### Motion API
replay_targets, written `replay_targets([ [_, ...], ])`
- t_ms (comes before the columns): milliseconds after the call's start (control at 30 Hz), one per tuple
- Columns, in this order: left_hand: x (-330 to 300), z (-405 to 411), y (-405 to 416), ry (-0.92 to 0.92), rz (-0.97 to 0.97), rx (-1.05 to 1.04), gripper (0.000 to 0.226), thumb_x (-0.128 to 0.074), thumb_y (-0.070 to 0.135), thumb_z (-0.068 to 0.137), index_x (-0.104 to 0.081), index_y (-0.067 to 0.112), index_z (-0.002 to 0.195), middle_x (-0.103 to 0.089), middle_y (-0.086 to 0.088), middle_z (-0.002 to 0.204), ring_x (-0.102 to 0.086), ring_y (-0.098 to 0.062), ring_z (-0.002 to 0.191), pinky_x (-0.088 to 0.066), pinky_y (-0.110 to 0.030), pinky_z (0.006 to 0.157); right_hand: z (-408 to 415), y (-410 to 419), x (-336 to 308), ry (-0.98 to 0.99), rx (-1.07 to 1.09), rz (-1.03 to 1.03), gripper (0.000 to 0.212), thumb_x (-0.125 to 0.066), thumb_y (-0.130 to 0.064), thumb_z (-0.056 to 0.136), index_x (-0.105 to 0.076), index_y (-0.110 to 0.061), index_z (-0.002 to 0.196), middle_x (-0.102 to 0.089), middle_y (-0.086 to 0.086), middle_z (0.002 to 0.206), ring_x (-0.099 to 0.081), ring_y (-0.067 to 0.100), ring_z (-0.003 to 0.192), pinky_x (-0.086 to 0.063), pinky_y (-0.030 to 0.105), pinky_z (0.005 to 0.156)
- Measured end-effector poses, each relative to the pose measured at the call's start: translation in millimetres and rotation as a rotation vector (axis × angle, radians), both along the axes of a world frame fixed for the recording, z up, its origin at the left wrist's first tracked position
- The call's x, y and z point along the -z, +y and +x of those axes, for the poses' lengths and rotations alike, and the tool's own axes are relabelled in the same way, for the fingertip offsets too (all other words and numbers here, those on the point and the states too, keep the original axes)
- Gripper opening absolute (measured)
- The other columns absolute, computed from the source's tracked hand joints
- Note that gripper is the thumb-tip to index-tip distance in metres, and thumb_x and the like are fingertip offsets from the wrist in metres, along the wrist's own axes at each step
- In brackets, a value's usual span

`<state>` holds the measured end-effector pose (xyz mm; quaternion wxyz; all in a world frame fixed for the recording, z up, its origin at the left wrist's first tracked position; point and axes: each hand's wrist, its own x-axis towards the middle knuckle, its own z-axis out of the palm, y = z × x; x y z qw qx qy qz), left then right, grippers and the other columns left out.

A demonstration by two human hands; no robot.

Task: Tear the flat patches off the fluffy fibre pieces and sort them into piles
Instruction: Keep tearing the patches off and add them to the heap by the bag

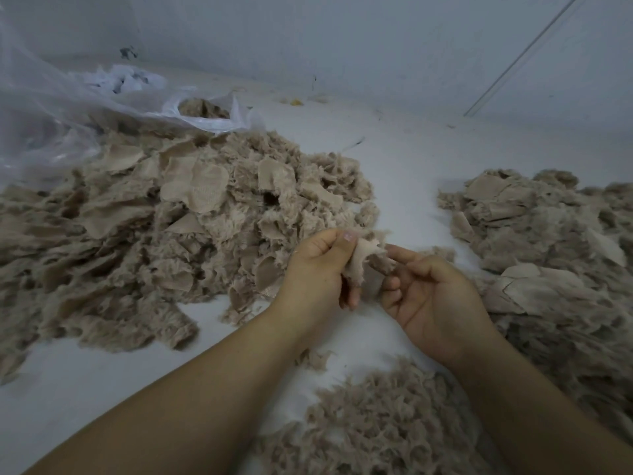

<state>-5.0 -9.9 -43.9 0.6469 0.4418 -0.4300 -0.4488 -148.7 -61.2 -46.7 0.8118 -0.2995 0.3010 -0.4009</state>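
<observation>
Both hands work one fibre piece held above the white tabletop, approx. centre of view: left hand pinches its flat patch betw. thumb and curled fingers, right hand grips the fluffy end w/ fingertips, palm up. Large mixed pile lies left of the hands, a second pile to the right, and a fluffy-only pile near the forearms. Clear plastic bag sits at far left, touching the large pile.
</observation>
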Motion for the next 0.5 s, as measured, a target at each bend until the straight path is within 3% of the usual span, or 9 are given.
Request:
replay_targets([
  [133,1.6,-3.9,0.8,-0.115,0.042,-0.035,0.032,-0.044,0.017,0.104,-0.056,-0.007,0.086,-0.057,-0.02,0.059,-0.046,-0.021,0.039,-0.035,-0.025,0.039,1.2,2.7,-0.2,0.058,-0.084,-0.114,0.016,-0.062,-0.019,0.081,-0.073,-0.008,0.085,-0.062,0.001,0.07,-0.047,0.005,0.053,-0.041,0.015,0.048],
  [267,1.2,-9.3,4.5,-0.249,0.063,-0.069,0.02,-0.053,0.008,0.098,-0.053,-0.007,0.085,-0.049,-0.018,0.058,-0.045,-0.018,0.04,-0.035,-0.022,0.037,2.0,2.4,2.8,0.063,-0.055,-0.146,0.015,-0.066,-0.005,0.075,-0.062,-0.003,0.09,-0.062,0.004,0.071,-0.048,0.004,0.05,-0.042,0.015,0.045],
  [333,0.7,-10.0,4.7,-0.324,0.055,-0.074,0.006,-0.058,0.003,0.092,-0.057,0.007,0.087,-0.05,-0.01,0.068,-0.048,-0.016,0.051,-0.039,-0.023,0.042,1.0,0.8,3.0,0.044,-0.038,-0.126,0.015,-0.064,-0.002,0.073,-0.061,-0.004,0.088,-0.059,0.004,0.067,-0.046,0.003,0.047,-0.039,0.014,0.042],
  [367,0.2,-10.2,4.5,-0.354,0.053,-0.068,0.012,-0.06,0.004,0.09,-0.059,0.015,0.094,-0.052,-0.008,0.079,-0.05,-0.016,0.06,-0.042,-0.024,0.048,0.2,0.2,3.0,0.042,-0.038,-0.126,0.015,-0.063,-0.001,0.073,-0.06,-0.005,0.087,-0.058,0.003,0.066,-0.046,0.003,0.047,-0.039,0.014,0.041],
  [433,0.0,-9.2,4.0,-0.374,0.042,-0.056,0.025,-0.063,0.005,0.09,-0.063,0.021,0.108,-0.054,-0.009,0.089,-0.05,-0.014,0.069,-0.045,-0.025,0.054,-0.1,0.9,1.3,0.06,-0.061,-0.139,0.019,-0.063,-0.001,0.073,-0.062,0.0,0.092,-0.061,0.007,0.068,-0.049,0.008,0.053,-0.043,0.017,0.047],
  [500,-2.8,-8.0,5.2,-0.32,-0.007,-0.065,0.012,-0.062,0.004,0.092,-0.068,0.012,0.099,-0.059,-0.018,0.076,-0.05,-0.015,0.059,-0.043,-0.024,0.049,1.0,2.6,-0.2,0.106,-0.073,-0.138,0.04,-0.064,-0.004,0.075,-0.059,0.014,0.11,-0.059,0.021,0.087,-0.051,0.022,0.073,-0.048,0.028,0.067],
])
